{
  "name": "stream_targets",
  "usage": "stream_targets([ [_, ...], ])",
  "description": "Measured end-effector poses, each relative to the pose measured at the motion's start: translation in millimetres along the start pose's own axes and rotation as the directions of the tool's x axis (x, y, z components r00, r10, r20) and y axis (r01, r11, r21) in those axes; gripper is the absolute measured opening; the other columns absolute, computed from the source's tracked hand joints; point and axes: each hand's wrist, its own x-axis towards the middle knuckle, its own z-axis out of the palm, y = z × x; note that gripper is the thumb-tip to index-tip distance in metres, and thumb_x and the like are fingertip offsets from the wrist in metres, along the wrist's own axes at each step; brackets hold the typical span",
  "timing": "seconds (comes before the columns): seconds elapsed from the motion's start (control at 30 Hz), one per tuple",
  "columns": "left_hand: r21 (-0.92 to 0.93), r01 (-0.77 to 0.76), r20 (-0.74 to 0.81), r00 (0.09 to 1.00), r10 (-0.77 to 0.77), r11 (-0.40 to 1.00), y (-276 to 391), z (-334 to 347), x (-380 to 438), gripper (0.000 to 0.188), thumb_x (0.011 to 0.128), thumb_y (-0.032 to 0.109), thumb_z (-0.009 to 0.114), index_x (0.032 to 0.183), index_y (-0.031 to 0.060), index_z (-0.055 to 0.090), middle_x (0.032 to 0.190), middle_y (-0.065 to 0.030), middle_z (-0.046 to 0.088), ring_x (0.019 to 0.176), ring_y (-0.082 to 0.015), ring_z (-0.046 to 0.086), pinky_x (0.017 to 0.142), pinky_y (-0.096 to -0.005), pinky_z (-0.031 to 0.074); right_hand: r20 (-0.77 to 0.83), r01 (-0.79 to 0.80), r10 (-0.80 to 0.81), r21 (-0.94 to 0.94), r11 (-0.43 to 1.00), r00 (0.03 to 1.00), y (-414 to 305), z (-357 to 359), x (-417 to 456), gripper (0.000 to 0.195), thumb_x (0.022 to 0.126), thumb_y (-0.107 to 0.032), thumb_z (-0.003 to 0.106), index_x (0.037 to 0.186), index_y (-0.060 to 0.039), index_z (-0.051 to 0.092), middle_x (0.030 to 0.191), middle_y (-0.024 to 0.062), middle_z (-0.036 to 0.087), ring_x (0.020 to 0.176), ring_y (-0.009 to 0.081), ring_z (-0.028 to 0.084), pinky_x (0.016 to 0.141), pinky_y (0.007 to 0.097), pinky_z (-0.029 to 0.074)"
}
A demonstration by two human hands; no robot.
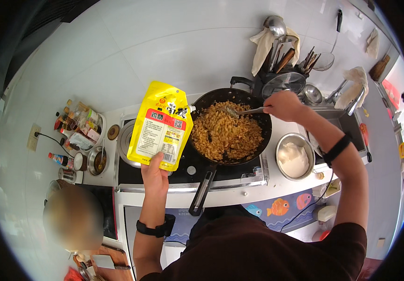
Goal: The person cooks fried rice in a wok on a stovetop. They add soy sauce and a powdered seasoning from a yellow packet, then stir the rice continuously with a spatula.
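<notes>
My left hand [155,172] grips the lower edge of a yellow seasoning pouch [182,151], held upright left of a black frying pan [232,92]. The pouch bears printed writing and a white spout on its upper right corner. In my right hand [284,105] is the handle of a metal spoon [247,111]. Its head rests in the browned fried rice [219,130], which covers most of the pan's floor. The pan sits on the black hob [181,175], its long handle pointing towards me. Whether the spout is capped is hard to tell.
Right of the pan stands a steel bowl [278,165] with white contents, near the sink [349,119]. A utensil rack [263,79] and glass lid [283,84] are behind. Seasoning bottles [79,119] and a small steel bowl [91,163] stand left. A cleaver [104,261] lies on a wooden board [117,256].
</notes>
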Motion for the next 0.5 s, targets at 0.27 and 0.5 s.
stream_targets([
  [0.27, 0.059, -0.010, -0.010, 1.000, 0.010, 0.998, -0.8, 7.2, -10.5, 0.056, 0.089, -0.002, 0.058, 0.141, 0.0069, 0.039, 0.134, -0.0117, 0.055, 0.121, -0.0249, 0.058, 0.098, -0.0409, 0.051, 0.140, 0.195, -0.168, -0.204, 0.959, 0.976, -65.0, -17.9, -24.0, 0.026, 0.092, -0.035, 0.059, 0.089, -0.0128, 0.073, 0.084, 0.0072, 0.071, 0.085, 0.0295, 0.069, 0.070, 0.0436, 0.054],
  [0.5, 0.068, -0.009, 0.033, 0.999, 0.006, 0.998, -4.2, 7.9, -12.4, 0.054, 0.089, -0.005, 0.058, 0.140, 0.0032, 0.040, 0.134, -0.0117, 0.054, 0.120, -0.0226, 0.057, 0.099, -0.0370, 0.050, 0.020, -0.008, 0.010, -0.093, 0.996, 1.000, -4.1, -10.3, 2.8, 0.025, 0.091, -0.030, 0.061, 0.087, -0.0085, 0.073, 0.086, 0.0110, 0.070, 0.086, 0.0320, 0.069, 0.070, 0.0430, 0.056],
])
